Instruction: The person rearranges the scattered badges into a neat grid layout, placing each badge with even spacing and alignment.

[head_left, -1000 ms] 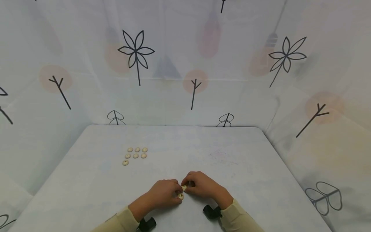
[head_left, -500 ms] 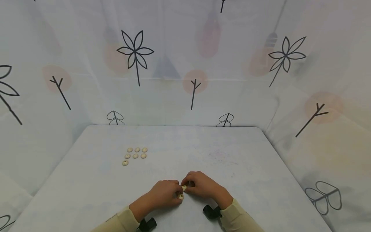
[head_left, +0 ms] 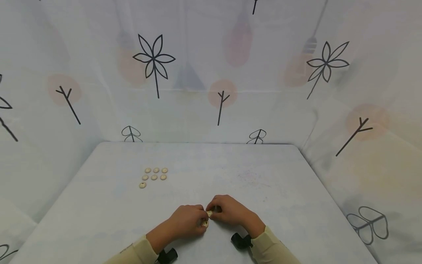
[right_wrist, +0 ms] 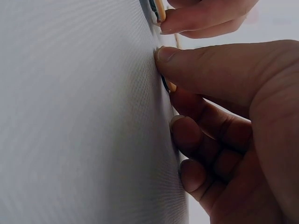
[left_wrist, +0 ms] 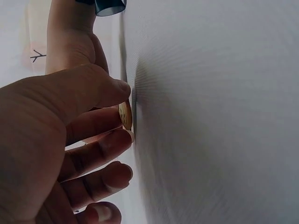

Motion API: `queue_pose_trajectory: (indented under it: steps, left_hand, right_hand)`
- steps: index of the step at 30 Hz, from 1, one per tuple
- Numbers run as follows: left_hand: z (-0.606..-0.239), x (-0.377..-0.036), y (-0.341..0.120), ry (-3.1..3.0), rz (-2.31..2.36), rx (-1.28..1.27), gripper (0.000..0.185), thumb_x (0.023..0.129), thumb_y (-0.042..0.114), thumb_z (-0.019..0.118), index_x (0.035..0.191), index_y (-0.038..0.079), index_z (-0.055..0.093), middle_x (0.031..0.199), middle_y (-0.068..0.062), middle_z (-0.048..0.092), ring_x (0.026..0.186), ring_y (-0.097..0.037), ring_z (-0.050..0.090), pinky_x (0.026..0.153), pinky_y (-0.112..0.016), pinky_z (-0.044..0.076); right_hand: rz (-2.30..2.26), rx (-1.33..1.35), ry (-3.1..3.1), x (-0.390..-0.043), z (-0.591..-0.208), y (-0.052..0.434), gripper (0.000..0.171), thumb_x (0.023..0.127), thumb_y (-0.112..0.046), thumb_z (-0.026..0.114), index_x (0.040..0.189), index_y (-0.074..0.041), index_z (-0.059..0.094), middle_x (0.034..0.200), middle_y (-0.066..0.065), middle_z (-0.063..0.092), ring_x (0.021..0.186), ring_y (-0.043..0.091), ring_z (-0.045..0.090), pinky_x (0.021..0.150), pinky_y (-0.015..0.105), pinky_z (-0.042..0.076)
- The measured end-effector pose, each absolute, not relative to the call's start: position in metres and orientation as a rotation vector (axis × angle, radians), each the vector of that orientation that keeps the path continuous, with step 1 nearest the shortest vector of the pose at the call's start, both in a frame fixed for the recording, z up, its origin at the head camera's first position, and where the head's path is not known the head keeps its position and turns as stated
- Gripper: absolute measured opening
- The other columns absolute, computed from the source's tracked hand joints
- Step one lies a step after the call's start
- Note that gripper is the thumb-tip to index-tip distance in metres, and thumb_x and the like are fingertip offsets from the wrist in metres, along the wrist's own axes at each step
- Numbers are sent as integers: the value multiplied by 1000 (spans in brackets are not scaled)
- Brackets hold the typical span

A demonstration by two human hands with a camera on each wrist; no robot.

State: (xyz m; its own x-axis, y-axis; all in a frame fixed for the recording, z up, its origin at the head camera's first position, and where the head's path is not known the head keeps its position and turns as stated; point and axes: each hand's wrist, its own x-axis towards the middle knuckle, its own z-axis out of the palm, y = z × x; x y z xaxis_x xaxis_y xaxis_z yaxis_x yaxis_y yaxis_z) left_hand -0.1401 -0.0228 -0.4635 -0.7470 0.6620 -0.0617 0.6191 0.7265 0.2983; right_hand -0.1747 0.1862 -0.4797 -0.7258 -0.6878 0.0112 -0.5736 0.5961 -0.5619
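Observation:
My left hand (head_left: pixel 187 220) is at the front middle of the table, pinching a small round beige wooden disc (head_left: pixel 205 223) between thumb and fingers. In the left wrist view that disc (left_wrist: pixel 125 115) stands on edge near the tabletop, with dark marks on its face. Close against it, my right hand (head_left: pixel 231 211) pinches a second beige disc (head_left: pixel 209 213), also marked with dark print. The right wrist view shows this disc (right_wrist: pixel 172 87) mostly covered by the thumb, its edge low over the table. What the marks depict is too small to tell.
Several matching discs (head_left: pixel 154 177) lie flat in short rows at the left of the white table (head_left: pixel 280 176). A patterned cloth (head_left: pixel 197 66) hangs behind and at both sides. Black wrist cameras (head_left: pixel 241 241) sit beneath both beige sleeves (head_left: pixel 275 249).

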Motion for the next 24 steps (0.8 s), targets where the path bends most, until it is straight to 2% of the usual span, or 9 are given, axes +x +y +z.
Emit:
queue_pose_trajectory:
  steps: [16,24]
  left_hand:
    - [-465,-129,-41,2816,393,1137,13,81,30,72,92,24,71,80,15,58,63,2,47,56,-19,41]
    - [-467,-124,-52,2819,393,1129,15,81,30,73,94,23,71,83,14,62,68,1,51,61,-22,45]
  right_hand:
    - [-834,-1029,2647,-156,-481,176,19,89,-23,69,108,-22,71,102,-13,65,87,-1,56,79,21,49]
    - [-846,-1000,2656,-147,-484,171,21,89,-24,69,110,-22,71,101,-13,64,83,1,54,74,20,47]
